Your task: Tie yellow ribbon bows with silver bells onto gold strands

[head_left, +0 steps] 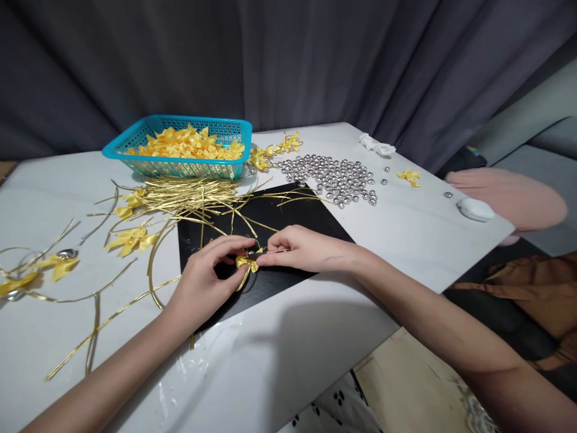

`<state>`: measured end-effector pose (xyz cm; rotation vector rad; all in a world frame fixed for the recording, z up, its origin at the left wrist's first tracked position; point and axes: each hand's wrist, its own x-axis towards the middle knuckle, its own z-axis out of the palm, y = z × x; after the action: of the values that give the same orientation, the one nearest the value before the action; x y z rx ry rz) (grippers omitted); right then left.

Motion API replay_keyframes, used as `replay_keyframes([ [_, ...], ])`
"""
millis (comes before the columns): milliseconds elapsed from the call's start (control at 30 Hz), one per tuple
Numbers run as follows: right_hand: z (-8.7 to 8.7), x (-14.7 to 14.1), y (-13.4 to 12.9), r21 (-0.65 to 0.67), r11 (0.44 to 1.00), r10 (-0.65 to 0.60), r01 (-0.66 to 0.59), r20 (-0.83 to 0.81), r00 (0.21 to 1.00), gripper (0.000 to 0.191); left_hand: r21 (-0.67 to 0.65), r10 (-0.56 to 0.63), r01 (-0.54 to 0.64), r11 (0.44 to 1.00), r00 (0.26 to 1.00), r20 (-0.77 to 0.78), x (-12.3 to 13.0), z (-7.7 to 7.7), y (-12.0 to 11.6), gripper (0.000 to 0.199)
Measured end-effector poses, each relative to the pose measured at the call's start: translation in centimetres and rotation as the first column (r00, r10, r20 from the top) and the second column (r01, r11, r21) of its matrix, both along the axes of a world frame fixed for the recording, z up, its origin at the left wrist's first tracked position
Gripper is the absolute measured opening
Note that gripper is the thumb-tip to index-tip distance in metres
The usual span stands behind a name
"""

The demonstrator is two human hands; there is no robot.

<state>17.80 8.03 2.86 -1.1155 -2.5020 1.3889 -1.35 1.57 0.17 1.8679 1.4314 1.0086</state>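
Above the black mat (324,225), my left hand (202,273) pinches a small yellow ribbon bow (246,263) between thumb and fingers. A gold twist wire hangs from the bow, and a little silver piece shows at its top. My right hand (302,248) is closed round a slim dark tool (278,251), its tip at the bow; the tool's kind cannot be made out. Just beyond the hands lies a pile of gold wires (193,195), some spreading over the mat. More yellow bows (131,240) rest to the left among loose wires.
A blue plastic basket (178,160) full of yellow bows stands at the back. Silver teardrop beads (333,174) lie spread right of it. Crumpled white tissue (377,145), a single bow (409,176) and a white computer mouse (475,209) are near the table's right edge.
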Motion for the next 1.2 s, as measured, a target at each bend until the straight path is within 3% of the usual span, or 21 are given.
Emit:
replay_keyframes([
  [467,-0.08,-0.03,0.03,0.030,1.000,-0.009,0.009,-0.014,1.000,0.049,0.017,-0.018,0.019,1.000,1.000,-0.022,0.05,-0.06,-0.11,0.029],
  [1200,-0.40,-0.13,0.19,-0.238,0.970,-0.042,0.039,-0.007,0.999,0.050,-0.017,-0.028,0.027,0.999,1.000,-0.011,-0.04,-0.01,0.02,0.030],
])
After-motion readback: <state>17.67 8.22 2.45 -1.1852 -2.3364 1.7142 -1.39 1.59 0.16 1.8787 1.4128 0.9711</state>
